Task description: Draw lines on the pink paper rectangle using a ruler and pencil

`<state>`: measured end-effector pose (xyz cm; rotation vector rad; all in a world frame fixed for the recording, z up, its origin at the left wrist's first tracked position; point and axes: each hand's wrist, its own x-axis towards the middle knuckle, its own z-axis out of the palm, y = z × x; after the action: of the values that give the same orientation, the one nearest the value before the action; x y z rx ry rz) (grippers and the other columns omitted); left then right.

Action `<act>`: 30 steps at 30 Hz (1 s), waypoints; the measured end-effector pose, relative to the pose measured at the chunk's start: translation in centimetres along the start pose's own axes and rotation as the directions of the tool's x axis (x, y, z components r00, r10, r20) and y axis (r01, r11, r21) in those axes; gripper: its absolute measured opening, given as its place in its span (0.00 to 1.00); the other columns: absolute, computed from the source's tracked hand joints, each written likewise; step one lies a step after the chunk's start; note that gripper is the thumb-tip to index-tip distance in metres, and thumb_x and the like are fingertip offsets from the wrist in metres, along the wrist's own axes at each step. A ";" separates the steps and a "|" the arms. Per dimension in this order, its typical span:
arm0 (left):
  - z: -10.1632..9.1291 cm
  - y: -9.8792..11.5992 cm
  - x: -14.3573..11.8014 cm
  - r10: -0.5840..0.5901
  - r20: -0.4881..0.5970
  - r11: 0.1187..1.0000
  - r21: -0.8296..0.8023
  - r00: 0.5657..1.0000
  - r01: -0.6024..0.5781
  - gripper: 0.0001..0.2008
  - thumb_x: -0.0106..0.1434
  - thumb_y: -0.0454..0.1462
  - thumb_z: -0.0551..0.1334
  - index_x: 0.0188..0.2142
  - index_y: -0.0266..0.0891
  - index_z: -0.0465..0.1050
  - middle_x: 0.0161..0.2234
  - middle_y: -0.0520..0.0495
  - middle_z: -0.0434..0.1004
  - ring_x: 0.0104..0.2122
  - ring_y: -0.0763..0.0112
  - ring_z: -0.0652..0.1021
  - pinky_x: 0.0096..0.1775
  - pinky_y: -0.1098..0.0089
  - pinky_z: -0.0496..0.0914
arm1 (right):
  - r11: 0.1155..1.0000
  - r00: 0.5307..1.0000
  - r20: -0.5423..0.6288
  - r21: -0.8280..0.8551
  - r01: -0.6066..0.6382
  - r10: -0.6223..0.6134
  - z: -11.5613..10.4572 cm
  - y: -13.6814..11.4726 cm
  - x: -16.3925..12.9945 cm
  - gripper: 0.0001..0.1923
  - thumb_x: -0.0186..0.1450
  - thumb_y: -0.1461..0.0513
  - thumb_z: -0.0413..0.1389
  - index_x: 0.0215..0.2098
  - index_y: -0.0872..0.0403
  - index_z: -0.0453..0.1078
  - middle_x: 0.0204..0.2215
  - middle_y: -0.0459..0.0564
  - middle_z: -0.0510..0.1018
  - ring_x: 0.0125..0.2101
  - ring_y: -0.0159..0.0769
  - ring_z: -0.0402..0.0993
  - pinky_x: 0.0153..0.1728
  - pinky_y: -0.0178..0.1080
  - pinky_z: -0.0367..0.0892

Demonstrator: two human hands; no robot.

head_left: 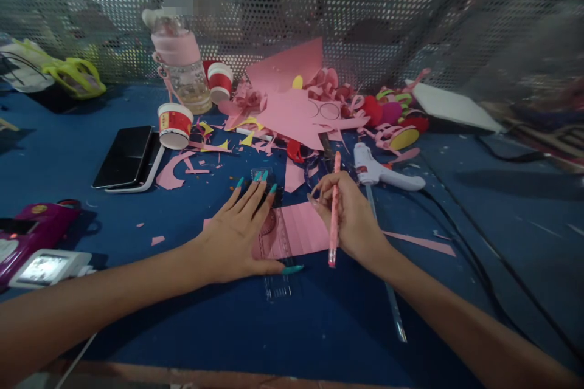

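A left hand point(237, 234) is lying flat, fingers spread, pressing a clear ruler point(275, 237) onto pink paper point(298, 230); the right hand point(349, 213) is gripping a pink pencil point(334, 209). Paper cups point(174, 124) are standing behind, contents unseen

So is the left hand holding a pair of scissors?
No, the left hand lies flat, fingers spread, pressing a clear ruler onto the pink paper; it holds no scissors.
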<state>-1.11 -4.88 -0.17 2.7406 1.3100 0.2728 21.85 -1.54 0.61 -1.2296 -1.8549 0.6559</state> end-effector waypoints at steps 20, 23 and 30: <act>0.3 -1.7 0.3 0.054 0.038 0.998 0.023 0.998 -0.054 0.52 0.62 0.67 0.43 0.67 0.24 0.51 0.68 0.24 0.46 0.67 0.41 0.50 0.64 0.43 0.50 | 0.999 0.991 -0.131 -0.035 -0.008 0.003 0.5 0.9 0.4 0.10 0.58 0.67 0.53 0.34 0.49 0.57 0.29 0.43 0.67 0.25 0.31 0.66 0.31 0.41 0.65; 0.2 -1.6 0.2 0.058 0.035 0.998 -0.001 0.998 -0.058 0.52 0.61 0.67 0.45 0.67 0.25 0.51 0.68 0.25 0.47 0.67 0.42 0.51 0.64 0.44 0.51 | 0.999 0.994 -0.103 -0.036 -0.024 0.020 0.0 0.6 0.5 0.10 0.57 0.67 0.54 0.35 0.50 0.58 0.32 0.46 0.68 0.26 0.32 0.67 0.30 0.40 0.66; 0.5 -1.0 0.5 0.069 0.023 0.997 -0.035 0.997 -0.068 0.56 0.59 0.69 0.44 0.67 0.23 0.49 0.68 0.25 0.46 0.68 0.44 0.49 0.65 0.46 0.48 | 0.995 0.999 -0.042 -0.103 0.011 -0.015 0.0 0.2 0.5 0.09 0.57 0.69 0.52 0.34 0.51 0.60 0.35 0.50 0.68 0.31 0.35 0.68 0.32 0.41 0.68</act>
<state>-1.46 -3.85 -0.71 2.7542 1.1962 0.2636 21.91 -1.03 0.63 -1.2862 -1.8795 0.5287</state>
